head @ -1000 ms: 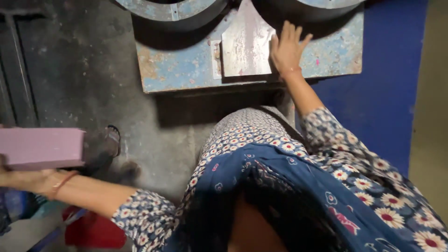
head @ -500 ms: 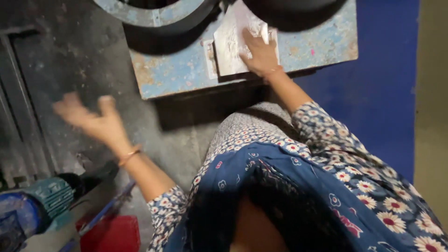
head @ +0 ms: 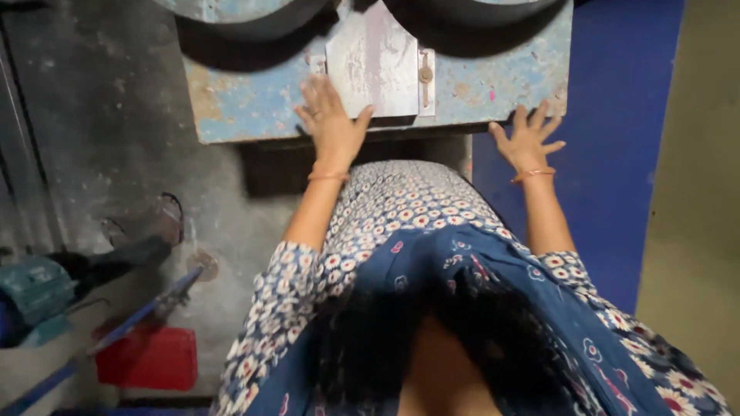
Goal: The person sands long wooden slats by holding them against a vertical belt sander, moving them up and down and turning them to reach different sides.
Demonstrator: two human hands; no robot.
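A worn, pale blue metal machine table (head: 247, 108) fills the top of the head view, with a bare grey steel plate (head: 374, 65) set into its middle. My left hand (head: 331, 123) lies flat on the table's front edge, fingers spread, just left of the plate. My right hand (head: 528, 139) rests with spread fingers on the table's front right corner. Neither hand holds anything. Both wrists wear thin orange bangles. My blue and white floral dress (head: 432, 270) covers the lower middle of the view.
Two large round wheels (head: 254, 15) sit on the machine above the plate. A blue wall panel (head: 617, 154) stands at the right. On the grey floor at left lie a sandal (head: 166, 219), a teal motor (head: 35, 296) and a red box (head: 150, 358).
My left hand, which held a pink block at the far left, let it go and swung up onto the table. My right hand slid from the plate to the right corner.
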